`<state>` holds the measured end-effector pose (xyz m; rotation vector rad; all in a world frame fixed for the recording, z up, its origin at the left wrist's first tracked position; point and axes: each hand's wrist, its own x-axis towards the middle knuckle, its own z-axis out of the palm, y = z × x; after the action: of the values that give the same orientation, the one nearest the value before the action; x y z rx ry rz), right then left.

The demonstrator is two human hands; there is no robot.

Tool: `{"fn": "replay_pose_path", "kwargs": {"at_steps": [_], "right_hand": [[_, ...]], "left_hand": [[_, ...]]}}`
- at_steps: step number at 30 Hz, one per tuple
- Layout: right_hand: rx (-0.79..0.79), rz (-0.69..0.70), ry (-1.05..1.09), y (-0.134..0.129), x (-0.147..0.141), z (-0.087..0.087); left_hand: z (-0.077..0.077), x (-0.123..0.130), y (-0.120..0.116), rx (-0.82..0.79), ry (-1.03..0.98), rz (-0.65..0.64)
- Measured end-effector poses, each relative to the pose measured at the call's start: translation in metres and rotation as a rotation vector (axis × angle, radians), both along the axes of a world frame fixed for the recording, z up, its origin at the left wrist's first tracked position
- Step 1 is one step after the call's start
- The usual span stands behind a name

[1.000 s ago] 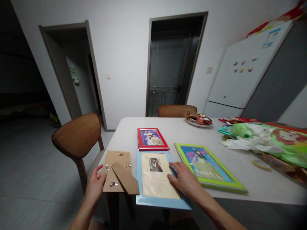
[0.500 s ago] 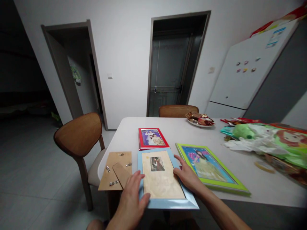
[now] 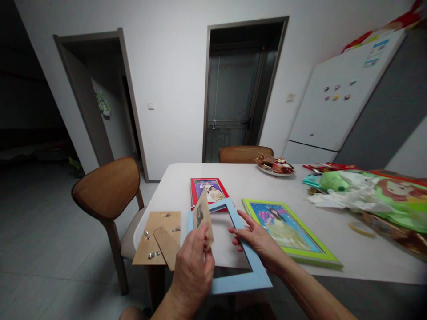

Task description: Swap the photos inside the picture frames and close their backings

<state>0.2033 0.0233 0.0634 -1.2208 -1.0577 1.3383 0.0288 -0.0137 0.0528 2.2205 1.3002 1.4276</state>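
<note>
My left hand grips a yellowed sheet bearing a small dark photo, tilted steeply up over the left side of a light-blue picture frame. The frame's middle is see-through, with the tabletop and its front edge visible inside. Around the frame's right side my right hand is closed, thumb and fingers on the rail. Left of the frame lies a brown backing board with metal clips and a stand leg. A red picture frame lies beyond, partly covered by the sheet. To the right rests a lime-green picture frame.
A plate of wrapped food sits on the far side of the white table. Plastic bags and tissues crowd the right, with a tape roll in front. One wooden chair stands left, another behind.
The sheet, lying flat in the blue frame before, is now lifted and tilted up in my left hand. My right hand has closed around the frame's side, and the frame's middle is now see-through.
</note>
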Motion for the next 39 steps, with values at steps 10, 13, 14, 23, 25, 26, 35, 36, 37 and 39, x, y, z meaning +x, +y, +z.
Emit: {"fn": "replay_pose_path", "kwargs": {"at_steps": [10,13,14,23,25,26,35,36,37,39], "right_hand": [[0.202,-0.09,-0.963,0.017,0.031,-0.045],[0.265,-0.062,-1.118,0.018,0.032,-0.049],[0.272,-0.052,-1.153,0.018,0.031,-0.05],[0.291,-0.017,-1.356,0.015,0.027,-0.048],[0.347,-0.031,-1.339,0.014,0.022,-0.044],[0.39,-0.033,-1.307,0.013,0.019,-0.042],[0.294,0.181,-0.539,0.013,-0.057,-0.048],[0.293,0.172,-0.463,0.012,-0.065,-0.047],[0.296,0.159,-0.392,0.011,-0.071,-0.045],[0.318,0.148,-0.257,0.008,-0.078,-0.036]], "left_hand": [[-0.031,-0.073,-0.006,-0.452,-0.423,0.29],[-0.044,-0.082,-0.01,-0.547,-0.358,0.283],[-0.046,-0.083,-0.01,-0.564,-0.317,0.285],[-0.043,-0.09,-0.016,-0.402,0.232,0.339],[-0.047,-0.089,-0.017,-0.308,0.333,0.33],[-0.05,-0.087,-0.018,-0.263,0.374,0.315],[-0.062,-0.058,-0.006,-0.199,0.55,0.112],[-0.062,-0.057,-0.003,-0.184,0.529,0.107],[-0.061,-0.057,-0.001,-0.162,0.493,0.103],[-0.056,-0.06,0.002,-0.116,0.379,0.081]]}}
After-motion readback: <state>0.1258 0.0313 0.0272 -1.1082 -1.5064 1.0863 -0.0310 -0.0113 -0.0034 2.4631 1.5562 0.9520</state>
